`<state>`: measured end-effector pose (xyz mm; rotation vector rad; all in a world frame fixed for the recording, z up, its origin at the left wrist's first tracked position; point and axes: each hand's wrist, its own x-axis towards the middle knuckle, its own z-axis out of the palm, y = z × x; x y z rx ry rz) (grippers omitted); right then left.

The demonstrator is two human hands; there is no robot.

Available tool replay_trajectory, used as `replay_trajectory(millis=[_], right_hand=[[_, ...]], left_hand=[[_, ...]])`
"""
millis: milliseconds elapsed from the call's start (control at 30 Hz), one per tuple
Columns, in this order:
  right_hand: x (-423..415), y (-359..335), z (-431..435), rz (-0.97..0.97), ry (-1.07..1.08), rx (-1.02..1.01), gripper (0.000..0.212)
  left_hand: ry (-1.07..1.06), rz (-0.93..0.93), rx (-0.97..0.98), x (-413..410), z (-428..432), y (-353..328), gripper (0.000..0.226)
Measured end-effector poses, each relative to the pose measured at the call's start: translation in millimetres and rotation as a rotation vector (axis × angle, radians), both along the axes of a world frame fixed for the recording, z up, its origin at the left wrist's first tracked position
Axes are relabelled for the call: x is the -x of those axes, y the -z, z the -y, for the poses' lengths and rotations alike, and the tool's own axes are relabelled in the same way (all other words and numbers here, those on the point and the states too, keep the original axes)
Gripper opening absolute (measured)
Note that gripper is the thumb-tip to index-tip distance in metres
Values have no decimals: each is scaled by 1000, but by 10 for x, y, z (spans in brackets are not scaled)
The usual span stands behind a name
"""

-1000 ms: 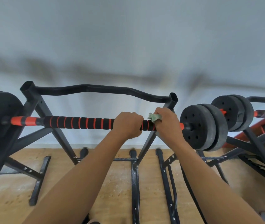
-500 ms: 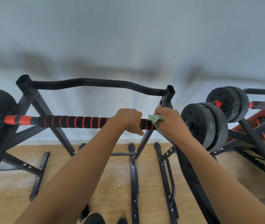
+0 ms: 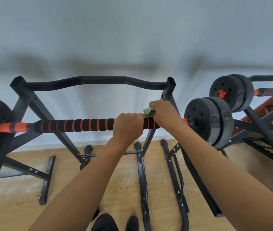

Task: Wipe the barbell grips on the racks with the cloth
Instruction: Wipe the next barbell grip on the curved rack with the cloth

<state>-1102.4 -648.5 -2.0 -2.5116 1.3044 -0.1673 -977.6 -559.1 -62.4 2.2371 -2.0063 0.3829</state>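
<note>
Head view, likely early: clamping left hand (image 3: pixel 128 126) on the grip (image 3: pixel 75 125), squeezing cloth (image 3: pixel 148 111) against it with right hand (image 3: pixel 165 115) at the rack's (image 3: pixel 170 90) right edge; left stretch, far barbell (image 3: pixel 232 92) seemingly unwiped

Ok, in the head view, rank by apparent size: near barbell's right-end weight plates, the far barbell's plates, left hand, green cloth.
1. Near barbell's right-end weight plates, partly thanks to nearness.
2. Far barbell's plates.
3. Left hand.
4. Green cloth, mostly hidden in the right hand.
</note>
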Motion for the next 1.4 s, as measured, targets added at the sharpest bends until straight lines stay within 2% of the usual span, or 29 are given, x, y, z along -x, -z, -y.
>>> replay_trajectory(millis=[133,267,333,400,467,533,633,733,800,867,967,1033,1067,1133,1200,1300,1400], right_hand=[[232,-60,-188,109,-2,-1,12],[451,-87,-340,96,-6,-12,10],[447,-74,-341,132,21,-10,11],[372,-103,-312,151,39,-15,12],[258,-148,-250,108,29,-31,13],[150,-187,-189,48,48,-57,16],[4,-186,-166,-20,69,-81,17],[-13,-187,-170,-51,91,-89,16],[32,-184,-188,-54,106,-107,17],[117,-218,-241,-55,84,-114,22],[305,-255,-384,-41,15,-110,19],[432,-231,-482,-42,-28,-88,15],[478,-202,-518,-43,-33,-68,16],[482,-133,-551,-19,-16,-36,19],[421,-89,-514,8,-9,-23,20],[295,-69,-422,-71,-34,-32,21],[201,-69,-385,-119,-42,-78,16]], left_hand=[[5,17,-56,50,-33,-48,21],[12,-55,-124,64,-9,-166,17],[-8,-68,-87,80,-42,-132,20],[-17,-64,8,79,-74,-60,32],[-16,-18,73,78,-99,-21,38],[16,9,100,81,-108,40,36],[18,33,124,79,-131,72,29],[86,29,127,75,-140,49,14],[152,-3,-11,51,-154,-87,34],[215,-77,-244,-29,-142,-285,48],[127,-212,-588,-189,-71,-500,51],[88,-382,-751,-201,-72,-474,37],[85,-397,-743,-175,-95,-437,29],[77,-299,-598,-123,-164,-381,21],[71,-184,-442,-86,-261,-343,21],[86,-38,-214,-1,-412,-230,21],[76,1,-119,54,-533,-95,25]])
